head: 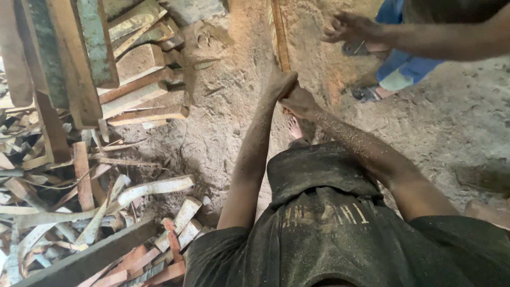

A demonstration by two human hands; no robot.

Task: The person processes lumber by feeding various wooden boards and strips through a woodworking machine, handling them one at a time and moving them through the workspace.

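Timber first: a long narrow reddish-brown wooden strip (280, 37) lies on the sawdust-covered earth floor (234, 106), running straight away from the person. Both hands meet at its near end; the left hand (280, 83) is closed over the strip's end, and the right hand (299, 101) presses against it from the side, fingers curled, grip not fully visible. In my judgement, steady control calls for both wrists in line with the strip. A co-worker's hand (353, 29), fingers spread, hovers near the far stretch. A heap of pale wooden offcuts (106, 202) lies well apart on the left.
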